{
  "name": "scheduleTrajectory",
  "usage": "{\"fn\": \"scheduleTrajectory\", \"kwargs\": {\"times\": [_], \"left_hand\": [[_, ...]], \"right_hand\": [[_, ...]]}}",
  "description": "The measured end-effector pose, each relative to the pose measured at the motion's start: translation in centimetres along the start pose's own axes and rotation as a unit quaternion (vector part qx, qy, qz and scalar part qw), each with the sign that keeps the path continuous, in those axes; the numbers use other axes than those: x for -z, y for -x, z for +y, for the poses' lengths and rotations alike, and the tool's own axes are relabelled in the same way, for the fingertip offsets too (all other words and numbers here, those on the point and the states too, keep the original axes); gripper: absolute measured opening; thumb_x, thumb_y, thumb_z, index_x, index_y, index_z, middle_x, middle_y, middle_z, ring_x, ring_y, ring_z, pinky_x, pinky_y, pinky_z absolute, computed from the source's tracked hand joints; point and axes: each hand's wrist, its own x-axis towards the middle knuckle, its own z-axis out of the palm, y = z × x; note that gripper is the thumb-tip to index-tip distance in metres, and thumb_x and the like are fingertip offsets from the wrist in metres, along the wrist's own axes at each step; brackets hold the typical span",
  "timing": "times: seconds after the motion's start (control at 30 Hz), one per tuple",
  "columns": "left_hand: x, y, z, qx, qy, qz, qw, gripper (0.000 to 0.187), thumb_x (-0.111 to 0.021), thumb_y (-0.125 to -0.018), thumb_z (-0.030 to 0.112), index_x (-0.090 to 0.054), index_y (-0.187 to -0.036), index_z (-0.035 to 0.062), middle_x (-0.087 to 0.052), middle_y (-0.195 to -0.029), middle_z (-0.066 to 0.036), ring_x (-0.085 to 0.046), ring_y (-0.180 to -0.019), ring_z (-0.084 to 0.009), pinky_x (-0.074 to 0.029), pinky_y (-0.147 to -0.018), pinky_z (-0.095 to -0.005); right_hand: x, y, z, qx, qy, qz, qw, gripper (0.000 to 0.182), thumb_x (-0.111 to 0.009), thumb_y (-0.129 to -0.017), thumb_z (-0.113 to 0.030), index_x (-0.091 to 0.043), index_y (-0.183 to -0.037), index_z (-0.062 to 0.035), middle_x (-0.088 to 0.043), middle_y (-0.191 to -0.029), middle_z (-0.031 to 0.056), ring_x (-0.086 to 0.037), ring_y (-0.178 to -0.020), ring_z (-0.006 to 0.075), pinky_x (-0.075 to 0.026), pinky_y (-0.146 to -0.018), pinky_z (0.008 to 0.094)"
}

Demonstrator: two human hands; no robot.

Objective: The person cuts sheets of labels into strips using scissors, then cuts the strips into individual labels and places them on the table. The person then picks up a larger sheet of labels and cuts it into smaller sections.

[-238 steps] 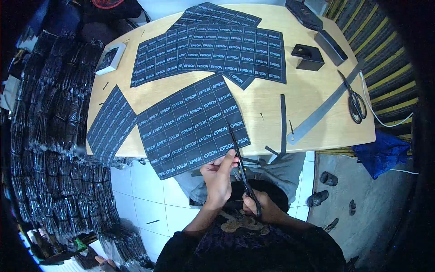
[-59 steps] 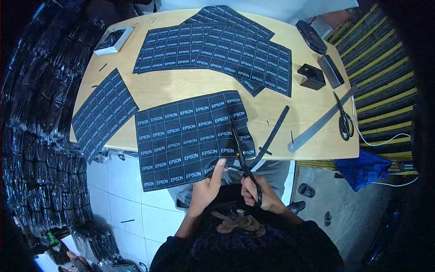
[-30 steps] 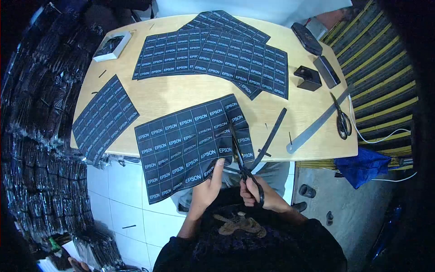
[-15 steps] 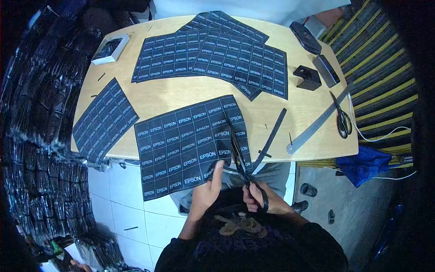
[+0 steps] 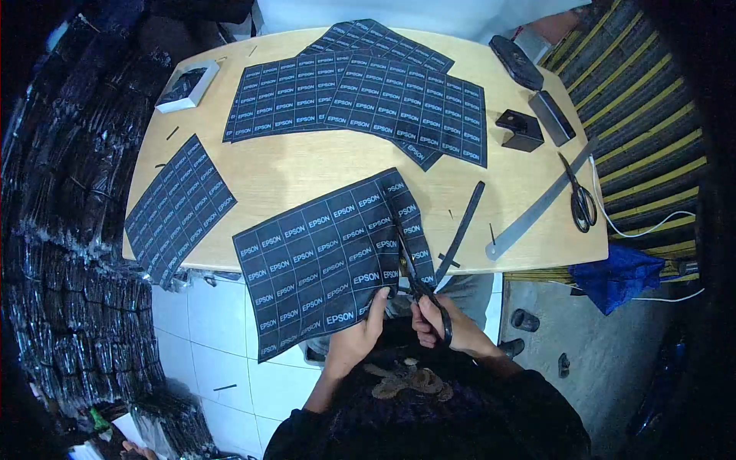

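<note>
The person wears a dark, near-black top with short sleeves and a tan, curling emblem on the chest. Both forearms are bare, and the left hand (image 5: 359, 337) and right hand (image 5: 445, 331) carry no gloves; grey trousers cover the lap

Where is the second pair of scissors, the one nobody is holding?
The spare scissors lie near the table's right edge, beside the metal ruler.

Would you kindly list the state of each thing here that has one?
Black EPSON label sheet: partly cut, overhanging the table edge.
Black-handled scissors: blades in the cut.
Left hand: gripping the sheet.
Right hand: gripping the scissors.
Spare scissors: lying closed.
</note>
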Motion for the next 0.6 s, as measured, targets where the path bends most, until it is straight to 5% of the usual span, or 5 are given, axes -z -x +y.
{"fn": "scheduleTrajectory", "kwargs": {"times": [0.17, 0.6], "left_hand": [[0.2, 0.0, 0.2, -0.05, -0.008, 0.017, 0.999, 0.015, -0.059, -0.084, 0.011, -0.062, -0.089, -0.0019, -0.063, -0.081, -0.012, -0.059, -0.069, -0.0258, -0.044, -0.066, -0.0354], [0.9, 0.2, 0.5, -0.012, 0.035, 0.001, 0.999, 0.017, -0.056, -0.086, 0.013, -0.06, -0.089, -0.0036, -0.062, -0.081, -0.014, -0.058, -0.072, -0.0271, -0.043, -0.067, -0.0361]], "right_hand": [[0.3, 0.0, 0.1, 0.001, 0.028, 0.003, 1.0, 0.044, -0.042, -0.089, -0.051, -0.04, -0.082, -0.0073, -0.036, -0.061, -0.0017, -0.037, -0.049, 0.0081, -0.033, -0.046, 0.0234], [-0.3, 0.5, -1.3, 0.003, 0.083, 0.039, 0.996, 0.041, -0.041, -0.092, -0.045, -0.04, -0.074, -0.0076, -0.037, -0.057, -0.0021, -0.04, -0.046, 0.0077, -0.034, -0.042, 0.0235]]}}
